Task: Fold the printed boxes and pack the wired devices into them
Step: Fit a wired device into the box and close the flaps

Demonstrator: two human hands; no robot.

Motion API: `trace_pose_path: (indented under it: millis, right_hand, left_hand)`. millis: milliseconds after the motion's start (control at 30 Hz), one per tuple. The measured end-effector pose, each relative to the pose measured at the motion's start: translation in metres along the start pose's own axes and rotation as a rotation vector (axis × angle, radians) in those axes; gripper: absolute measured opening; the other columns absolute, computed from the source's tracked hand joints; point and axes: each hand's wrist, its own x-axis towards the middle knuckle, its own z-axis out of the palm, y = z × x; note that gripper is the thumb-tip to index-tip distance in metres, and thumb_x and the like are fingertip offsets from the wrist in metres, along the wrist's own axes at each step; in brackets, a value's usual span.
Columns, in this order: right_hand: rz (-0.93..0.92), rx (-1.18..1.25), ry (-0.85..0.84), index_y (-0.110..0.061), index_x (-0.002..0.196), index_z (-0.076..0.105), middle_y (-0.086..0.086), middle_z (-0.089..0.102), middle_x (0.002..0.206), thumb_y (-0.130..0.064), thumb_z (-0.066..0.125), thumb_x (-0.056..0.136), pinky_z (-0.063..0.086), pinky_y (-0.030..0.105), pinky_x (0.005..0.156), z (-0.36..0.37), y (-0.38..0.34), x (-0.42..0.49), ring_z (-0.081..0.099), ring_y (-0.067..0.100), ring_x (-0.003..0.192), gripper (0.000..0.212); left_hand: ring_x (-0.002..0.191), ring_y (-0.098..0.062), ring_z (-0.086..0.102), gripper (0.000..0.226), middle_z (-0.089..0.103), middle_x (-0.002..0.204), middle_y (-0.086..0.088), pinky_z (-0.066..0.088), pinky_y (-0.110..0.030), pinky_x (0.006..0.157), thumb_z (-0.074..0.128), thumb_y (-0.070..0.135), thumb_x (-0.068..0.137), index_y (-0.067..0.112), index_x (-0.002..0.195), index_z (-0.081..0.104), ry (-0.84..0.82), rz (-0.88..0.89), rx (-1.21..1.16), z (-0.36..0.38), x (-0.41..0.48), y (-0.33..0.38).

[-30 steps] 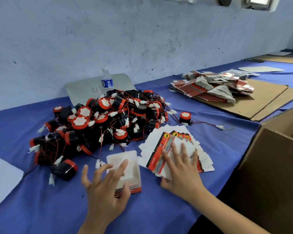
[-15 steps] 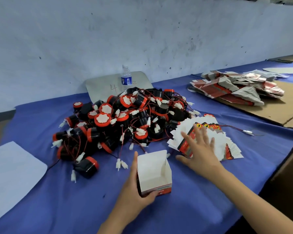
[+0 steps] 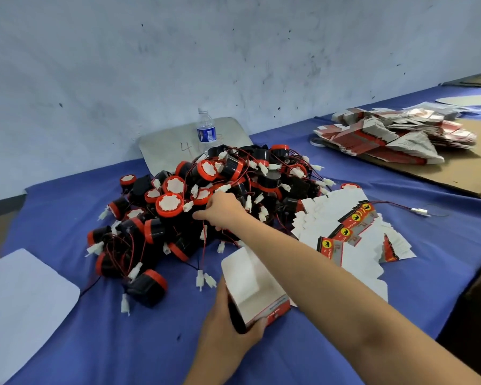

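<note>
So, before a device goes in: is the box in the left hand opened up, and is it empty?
Opened and empty. The box held by the left hand stands with its top open, showing only bare white inner walls.

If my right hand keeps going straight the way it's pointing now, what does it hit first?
Your right hand points up-left into the pile of wired devices. It looks already at the pile, so it would probably meet the black-and-red device with the white face just beyond the fingertips, though depth is unclear.

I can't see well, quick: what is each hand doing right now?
Left hand: holding the opened printed box on the blue cloth.
Right hand: reaching into the pile of wired devices, fingers curled; whether it holds one cannot be told.
</note>
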Motion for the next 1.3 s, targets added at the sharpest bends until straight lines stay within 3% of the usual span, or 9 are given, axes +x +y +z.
trace_pose_path:
  millis: [167, 267, 400, 500, 633, 867, 1100, 1200, 1300]
  right_hand:
    - [-0.016, -0.321, 0.201, -0.010, 0.102, 0.055, 0.010, 0.060, 0.100, -0.017, 0.062, 0.087, 0.037, 0.037, 0.066, 0.020, -0.004, 0.011, 0.061, 0.034, 0.095, 0.018]
    - [0.015, -0.240, 0.214, -0.010, 0.097, 0.055, 0.013, 0.062, 0.103, -0.013, 0.059, 0.088, 0.039, 0.037, 0.067, 0.022, 0.001, 0.015, 0.061, 0.035, 0.096, 0.010]
    - [0.126, 0.227, 0.307, -0.008, 0.078, 0.055, 0.015, 0.066, 0.091, -0.019, 0.060, 0.090, 0.048, 0.035, 0.068, 0.000, 0.006, 0.015, 0.062, 0.029, 0.081, 0.017]
    - [0.114, 0.636, 0.331, -0.012, 0.074, 0.050, 0.014, 0.065, 0.082, -0.011, 0.054, 0.095, 0.052, 0.034, 0.060, -0.024, 0.008, 0.006, 0.063, 0.021, 0.060, 0.021]
    - [0.152, 0.949, 0.166, -0.015, 0.082, 0.049, 0.007, 0.056, 0.078, -0.008, 0.047, 0.099, 0.053, 0.039, 0.059, -0.061, 0.015, -0.015, 0.062, 0.022, 0.060, 0.019]
    - [0.034, 0.709, 0.025, -0.016, 0.078, 0.047, 0.006, 0.066, 0.081, -0.009, 0.045, 0.101, 0.046, 0.017, 0.047, -0.105, 0.027, -0.066, 0.058, 0.010, 0.067, 0.024]
    - [-0.504, 0.153, 0.081, -0.011, 0.091, 0.055, -0.010, 0.057, 0.069, -0.003, 0.051, 0.097, 0.039, 0.020, 0.056, -0.124, 0.049, -0.140, 0.047, 0.008, 0.056, 0.011]
    - [-0.518, -0.120, 0.078, -0.006, 0.096, 0.055, -0.004, 0.057, 0.076, -0.007, 0.050, 0.098, 0.038, 0.022, 0.062, -0.086, 0.074, -0.169, 0.047, 0.008, 0.064, 0.006]
    - [-0.479, -0.485, 0.100, -0.013, 0.109, 0.052, 0.001, 0.060, 0.096, -0.023, 0.037, 0.104, 0.045, 0.040, 0.070, -0.057, 0.090, -0.175, 0.048, 0.021, 0.083, 0.018]
  left_hand:
    - [0.093, 0.011, 0.054, 0.079, 0.050, 0.107, 0.035, 0.040, -0.001, 0.067, 0.075, 0.052, 0.054, 0.060, 0.115, 0.027, -0.005, -0.016, -0.023, 0.003, 0.000, -0.010]
    - [0.091, 0.022, 0.052, 0.073, 0.058, 0.101, 0.026, 0.041, 0.000, 0.068, 0.074, 0.060, 0.052, 0.053, 0.112, 0.034, -0.017, 0.011, 0.000, 0.001, -0.003, -0.010]
    - [0.081, 0.023, 0.051, 0.076, 0.054, 0.099, 0.035, 0.041, -0.003, 0.062, 0.083, 0.028, 0.063, 0.056, 0.113, 0.033, 0.043, 0.006, -0.021, 0.002, -0.003, -0.006]
    - [0.089, 0.019, 0.054, 0.078, 0.056, 0.107, 0.033, 0.043, -0.005, 0.065, 0.082, 0.025, 0.068, 0.056, 0.119, 0.031, 0.008, 0.027, -0.027, 0.000, -0.003, -0.006]
    - [0.101, 0.013, 0.055, 0.079, 0.061, 0.114, 0.028, 0.046, -0.007, 0.072, 0.083, 0.023, 0.071, 0.046, 0.130, 0.036, -0.029, 0.059, -0.052, -0.003, -0.007, -0.005]
    - [0.105, 0.013, 0.054, 0.078, 0.060, 0.114, 0.031, 0.048, -0.011, 0.076, 0.086, 0.029, 0.069, 0.046, 0.129, 0.039, -0.032, 0.067, -0.093, -0.006, -0.008, -0.003]
    - [0.105, 0.014, 0.053, 0.071, 0.055, 0.115, 0.038, 0.045, -0.007, 0.075, 0.086, 0.035, 0.067, 0.046, 0.122, 0.042, -0.045, 0.106, -0.098, -0.006, -0.008, -0.003]
    - [0.108, 0.014, 0.053, 0.078, 0.058, 0.118, 0.032, 0.045, -0.008, 0.079, 0.083, 0.044, 0.061, 0.041, 0.128, 0.043, -0.034, 0.122, -0.102, -0.004, -0.007, 0.000]
    - [0.104, 0.022, 0.049, 0.076, 0.058, 0.110, 0.037, 0.042, -0.002, 0.076, 0.089, 0.023, 0.066, 0.049, 0.119, 0.042, -0.006, 0.145, -0.075, -0.002, -0.005, -0.002]
